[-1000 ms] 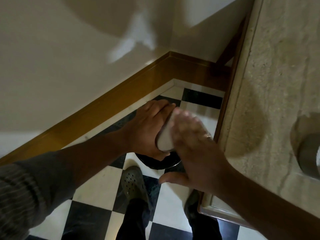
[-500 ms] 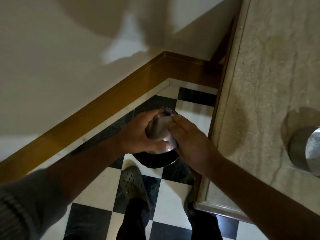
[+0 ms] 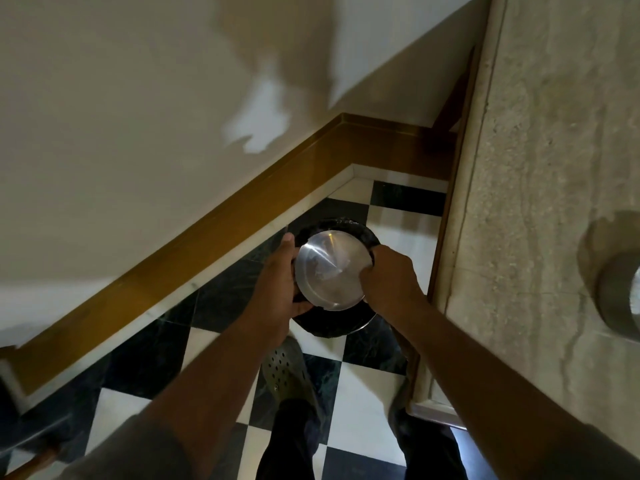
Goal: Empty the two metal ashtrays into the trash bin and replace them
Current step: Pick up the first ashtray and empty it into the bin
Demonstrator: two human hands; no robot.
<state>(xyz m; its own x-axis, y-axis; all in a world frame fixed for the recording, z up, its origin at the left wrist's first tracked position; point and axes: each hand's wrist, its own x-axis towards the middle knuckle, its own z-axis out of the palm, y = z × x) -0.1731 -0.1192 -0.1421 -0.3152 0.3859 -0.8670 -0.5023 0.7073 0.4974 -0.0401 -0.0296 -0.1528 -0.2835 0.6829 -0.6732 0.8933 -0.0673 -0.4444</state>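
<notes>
A round metal ashtray [image 3: 329, 270] is held upside down, its shiny flat base facing me, right over the black-lined trash bin [image 3: 341, 323] on the floor. My left hand [image 3: 280, 285] grips the ashtray's left rim. My right hand [image 3: 389, 280] grips its right rim. The bin's opening is mostly hidden behind the ashtray and hands. A second metal ashtray [image 3: 620, 296] stands on the stone tabletop [image 3: 540, 168] at the far right, cut off by the frame edge.
The bin sits in a corner between a cream wall with a wooden skirting board [image 3: 221, 230] and the table's edge. Black and white checkered floor tiles [image 3: 367, 386] lie below. My shoe [image 3: 284, 372] stands just in front of the bin.
The ashtray has turned from tilted on its side to fully upside down over the bin. My right hand moved from its base to its right rim.
</notes>
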